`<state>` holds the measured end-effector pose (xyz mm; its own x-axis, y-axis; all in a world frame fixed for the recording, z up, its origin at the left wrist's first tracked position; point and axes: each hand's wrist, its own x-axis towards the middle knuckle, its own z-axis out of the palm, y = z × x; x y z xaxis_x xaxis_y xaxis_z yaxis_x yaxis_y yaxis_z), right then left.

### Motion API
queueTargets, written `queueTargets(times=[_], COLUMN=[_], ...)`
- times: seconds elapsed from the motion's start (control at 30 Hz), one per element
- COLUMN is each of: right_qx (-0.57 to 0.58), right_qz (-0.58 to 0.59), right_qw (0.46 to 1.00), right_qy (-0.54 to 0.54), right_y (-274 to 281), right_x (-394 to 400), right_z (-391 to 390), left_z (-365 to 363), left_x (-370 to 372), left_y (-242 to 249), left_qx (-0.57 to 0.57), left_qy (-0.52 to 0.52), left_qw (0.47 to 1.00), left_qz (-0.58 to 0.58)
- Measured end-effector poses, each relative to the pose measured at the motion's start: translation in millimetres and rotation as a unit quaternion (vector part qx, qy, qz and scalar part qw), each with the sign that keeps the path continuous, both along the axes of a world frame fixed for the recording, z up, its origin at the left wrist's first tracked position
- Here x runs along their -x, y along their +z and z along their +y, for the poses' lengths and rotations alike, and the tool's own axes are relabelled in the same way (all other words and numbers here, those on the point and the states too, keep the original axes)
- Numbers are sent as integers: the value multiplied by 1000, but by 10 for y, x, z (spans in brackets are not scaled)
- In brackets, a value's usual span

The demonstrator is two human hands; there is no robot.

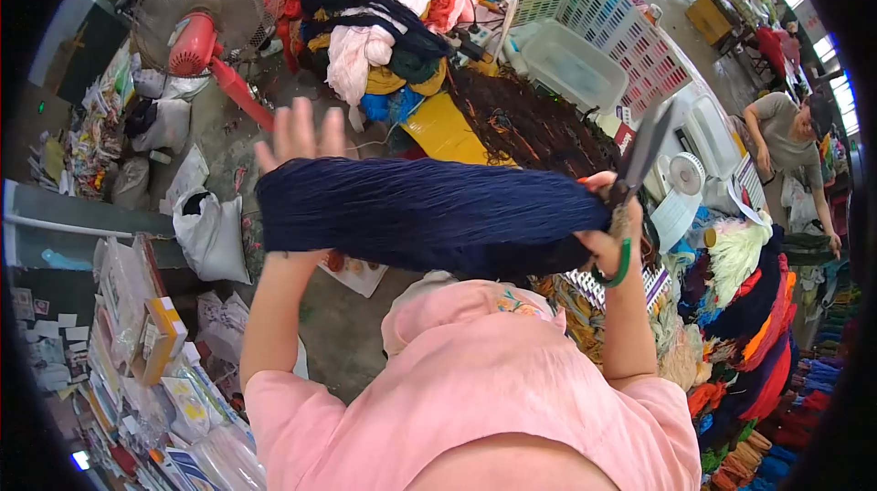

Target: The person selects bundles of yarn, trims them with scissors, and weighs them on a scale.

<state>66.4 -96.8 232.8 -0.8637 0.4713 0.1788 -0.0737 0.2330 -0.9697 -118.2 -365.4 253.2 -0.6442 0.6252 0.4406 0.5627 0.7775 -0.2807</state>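
A thick hank of dark navy yarn [429, 212] stretches level in front of my chest. My left hand [301, 137] is behind its left end, with the fingers spread and showing above the yarn; the palm is hidden by the strands. At the right end, my right hand [614, 240] is closed round the yarn and also holds a pair of large scissors [647, 148]. The dark blades point up and to the right, and a green handle loop hangs by my palm.
A pink fan [194, 45] stands at upper left. Yarn heaps [384, 25], a plastic crate [630, 34] and a small white fan [685, 173] lie ahead. Another person [790, 135] stands at right near coloured yarn [767, 336]. Packets and papers [146, 336] are stacked at lower left.
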Motion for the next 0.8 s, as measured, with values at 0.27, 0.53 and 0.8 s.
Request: queueTargets(times=[0.27, 0.53, 0.8], right_qx=[195, 221, 26], right_qz=[107, 95, 94], right_qw=[972, 955, 975], right_qy=[-74, -175, -200], right_y=[58, -71, -318], right_x=[-78, -150, -318], right_z=[232, 293, 360], left_z=[-666, -715, 57], left_x=[35, -16, -23], left_y=[375, 558, 219], left_qx=[33, -302, -780], left_qy=[71, -171, -476], left_qw=[992, 856, -7], left_qz=[-102, -382, -406])
